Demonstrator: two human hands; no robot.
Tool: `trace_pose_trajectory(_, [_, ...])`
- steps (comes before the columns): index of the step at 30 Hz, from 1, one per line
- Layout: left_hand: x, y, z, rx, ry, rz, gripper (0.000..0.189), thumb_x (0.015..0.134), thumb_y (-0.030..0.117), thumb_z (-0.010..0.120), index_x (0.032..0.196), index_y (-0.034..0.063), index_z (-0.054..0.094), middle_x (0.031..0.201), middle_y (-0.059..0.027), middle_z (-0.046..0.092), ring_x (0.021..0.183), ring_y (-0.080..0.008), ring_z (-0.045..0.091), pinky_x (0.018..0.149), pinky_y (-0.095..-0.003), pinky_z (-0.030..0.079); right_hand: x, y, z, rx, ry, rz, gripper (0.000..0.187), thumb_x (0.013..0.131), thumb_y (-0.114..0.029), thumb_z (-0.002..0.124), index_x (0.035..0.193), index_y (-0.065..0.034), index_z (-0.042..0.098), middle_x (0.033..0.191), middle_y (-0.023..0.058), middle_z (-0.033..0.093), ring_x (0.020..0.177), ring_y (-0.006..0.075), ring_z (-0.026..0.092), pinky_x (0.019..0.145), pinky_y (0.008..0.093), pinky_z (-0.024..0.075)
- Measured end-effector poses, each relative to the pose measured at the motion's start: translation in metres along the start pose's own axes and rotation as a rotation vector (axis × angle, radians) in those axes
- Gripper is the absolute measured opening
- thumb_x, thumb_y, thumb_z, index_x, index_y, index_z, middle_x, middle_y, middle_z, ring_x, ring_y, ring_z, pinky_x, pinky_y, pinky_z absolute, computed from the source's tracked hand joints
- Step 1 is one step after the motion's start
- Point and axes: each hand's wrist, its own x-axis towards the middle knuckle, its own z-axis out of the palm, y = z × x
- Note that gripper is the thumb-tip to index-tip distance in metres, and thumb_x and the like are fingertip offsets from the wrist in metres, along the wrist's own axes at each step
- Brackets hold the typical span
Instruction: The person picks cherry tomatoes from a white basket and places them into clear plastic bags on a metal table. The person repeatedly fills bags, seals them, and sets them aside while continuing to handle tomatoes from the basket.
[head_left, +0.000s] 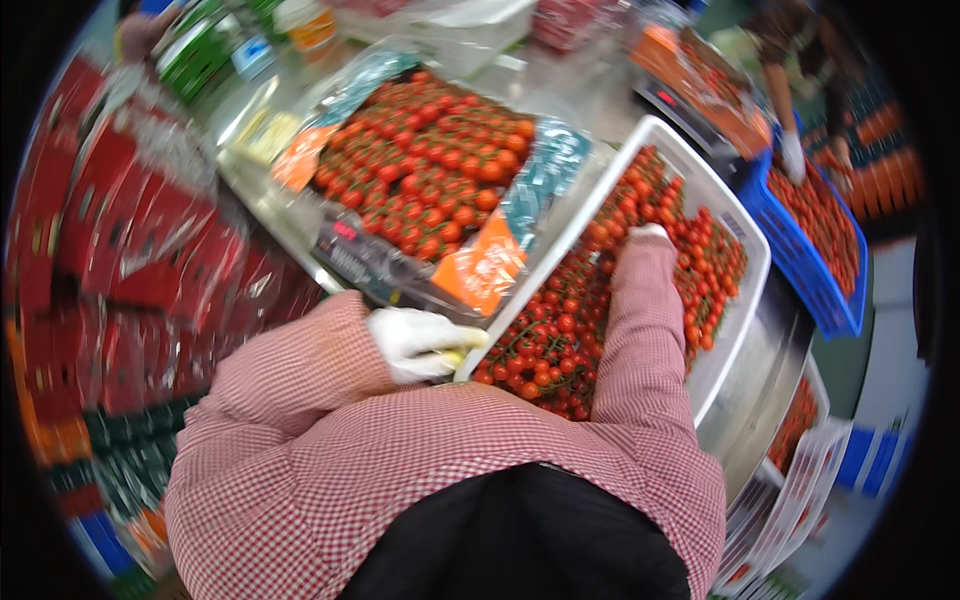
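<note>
My right hand (648, 230), in a white glove, reaches among vine cherry tomatoes (541, 330) in a white plastic crate (742, 330). Its fingers are mostly hidden, so I cannot tell whether they grip anything. My left hand (417, 343), white-gloved with yellowish fingertips, is at the crate's near left corner. Whether those fingers grip the rim is unclear. Left of the crate, a box lined with printed plastic film (551, 169) holds packed vine tomatoes (420, 172). It sits over a scale with a lit red display (345, 229).
Film-wrapped red cartons (150, 240) are piled at left. Another person's gloved hand (793, 157) is in a blue crate (817, 315) of tomatoes at right. A second scale (679, 112) and an orange-lined box (660, 56) stand beyond the white crate. A white slatted crate (795, 487) is lower right.
</note>
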Motion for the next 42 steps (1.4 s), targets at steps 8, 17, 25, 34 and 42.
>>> trace_pose_trajectory(8, [-0.047,-0.036,0.039,-0.386,0.438,-0.16,0.033,0.089,0.014,0.055,0.122,0.0102,0.059,0.096,-0.0075,0.066,0.092,-0.0149,0.064,0.081,-0.0256,0.049,-0.022,0.102,0.006,0.74,0.363,-0.246,0.021,0.075,-0.013,0.069,0.09,0.0014,0.067,0.083,0.0088,0.068,0.077,0.0175,0.063,0.076,0.0305,0.05])
trace_pose_trajectory(17, [-0.051,-0.073,-0.003,-0.314,0.325,0.04,0.032,0.089,0.009,0.055,0.12,0.0073,0.059,0.101,-0.0082,0.066,0.095,-0.0147,0.063,0.085,-0.0265,0.049,-0.122,0.019,-0.015,1.416,-0.035,-0.611,0.02,0.082,0.001,0.056,0.101,0.0056,0.059,0.08,0.0057,0.062,0.06,0.0107,0.053,0.057,0.0219,0.0439])
trace_pose_trajectory(25, [-0.037,-0.122,-0.173,-0.027,0.237,0.315,0.04,0.086,0.004,0.053,0.126,0.0037,0.053,0.104,-0.0109,0.062,0.1,-0.0205,0.059,0.092,-0.0296,0.044,-0.194,-0.107,-0.054,1.78,-0.239,-0.718,0.035,0.085,-0.011,0.058,0.116,0.0017,0.05,0.099,0.0123,0.06,0.083,0.027,0.06,0.07,0.0399,0.0508])
trace_pose_trajectory(34, [0.163,-0.103,-0.156,0.779,0.054,0.257,0.071,0.083,0.044,0.057,0.139,0.0093,0.031,0.134,-0.017,0.038,0.126,-0.0333,0.037,0.104,-0.051,0.027,-0.221,-0.187,-0.076,1.845,-0.244,-0.784,0.041,0.082,-0.009,0.063,0.12,0.0026,0.052,0.116,0.0126,0.058,0.099,0.0252,0.06,0.084,0.0394,0.0505])
trace_pose_trajectory(42, [0.162,-0.124,-0.147,0.878,-0.058,0.327,0.073,0.086,0.046,0.049,0.144,0.0107,0.023,0.145,-0.018,0.028,0.136,-0.0371,0.024,0.111,-0.0509,0.016,-0.125,-0.238,-0.128,0.783,0.169,-0.904,0.021,0.081,-0.008,0.058,0.101,-0.0014,0.061,0.088,0.0081,0.061,0.084,0.0209,0.059,0.078,0.0324,0.0476])
